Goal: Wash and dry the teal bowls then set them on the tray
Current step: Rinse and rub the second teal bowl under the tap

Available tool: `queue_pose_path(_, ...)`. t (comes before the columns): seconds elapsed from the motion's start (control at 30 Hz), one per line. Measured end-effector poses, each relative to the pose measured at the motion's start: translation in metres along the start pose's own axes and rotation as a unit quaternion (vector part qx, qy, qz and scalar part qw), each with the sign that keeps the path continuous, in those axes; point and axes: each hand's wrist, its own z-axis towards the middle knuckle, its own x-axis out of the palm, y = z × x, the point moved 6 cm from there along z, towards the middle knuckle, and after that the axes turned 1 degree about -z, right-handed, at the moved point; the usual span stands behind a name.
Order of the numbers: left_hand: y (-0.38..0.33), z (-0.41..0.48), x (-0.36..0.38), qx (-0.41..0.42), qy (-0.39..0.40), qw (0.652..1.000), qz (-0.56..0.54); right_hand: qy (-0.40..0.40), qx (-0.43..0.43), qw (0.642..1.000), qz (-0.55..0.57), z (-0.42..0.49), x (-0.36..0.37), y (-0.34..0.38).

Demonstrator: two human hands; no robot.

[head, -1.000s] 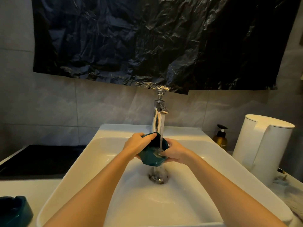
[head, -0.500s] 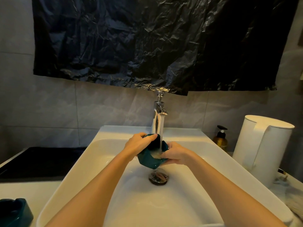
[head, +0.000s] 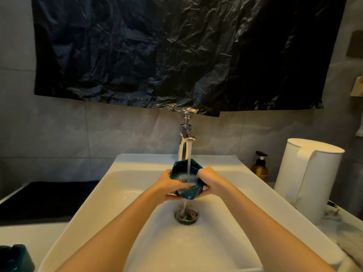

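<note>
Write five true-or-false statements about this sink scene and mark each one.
1. The left hand and right hand both grip the teal bowl below the tap. True.
2. The tap is off. False: water streams into the bowl.
3. The bowl is upside down. False: its opening faces up.
4. A second teal bowl sits left of the sink. True.
5. A white jug stands right of the sink. True.

Two teal bowls (head: 191,193) (head: 14,258) — one sink (head: 117,193), one tap (head: 183,148), one pump bottle (head: 260,170), one white jug (head: 310,183).
</note>
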Motion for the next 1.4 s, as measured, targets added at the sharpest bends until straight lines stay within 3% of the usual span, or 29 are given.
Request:
queue_pose_path(0.4,0.002,0.005,-0.017,-0.013,-0.171,0.985,0.019,0.098,0.005,0.995,-0.033,-0.009,0.014,0.0)
queue_pose_path(0.5,0.0,0.005,-0.017,-0.019,-0.161,0.987,-0.011,0.076,0.003,0.997,-0.029,-0.006,0.012,0.0)
queue_pose_path(0.67,0.002,0.004,0.003,-0.052,-0.062,0.994,-0.067,0.021,-0.008,1.0,-0.008,-0.002,0.002,0.0)
queue_pose_path(0.77,-0.001,0.011,-0.002,-0.031,-0.123,0.992,0.019,0.029,0.005,0.999,-0.024,-0.002,0.001,-0.001)
queue_pose_path(0.9,-0.001,0.01,-0.011,-0.004,-0.185,0.982,0.038,0.068,0.003,0.997,-0.029,-0.001,0.007,-0.007)
queue_pose_path(0.97,0.001,0.008,-0.011,-0.001,-0.176,0.984,-0.005,0.038,-0.035,0.998,-0.041,0.005,0.008,-0.007)
queue_pose_path(1.07,0.007,0.003,0.0,-0.027,-0.091,0.987,-0.132,-0.023,-0.063,0.998,0.002,0.011,0.001,-0.009)
queue_pose_path(1.13,0.009,-0.005,0.009,-0.043,-0.047,0.987,-0.148,0.006,-0.04,0.996,0.078,0.01,0.001,-0.012)
queue_pose_path(1.2,0.004,-0.005,0.008,-0.021,-0.061,0.987,-0.149,0.086,-0.026,0.991,0.098,0.008,0.009,-0.014)
queue_pose_path(1.27,-0.003,-0.004,0.003,0.01,-0.087,0.99,-0.111,0.118,-0.033,0.992,0.044,0.002,0.014,-0.014)
queue_pose_path(1.4,-0.014,-0.002,-0.014,0.087,-0.146,0.977,0.127,0.016,-0.104,0.986,-0.132,0.008,0.006,-0.01)
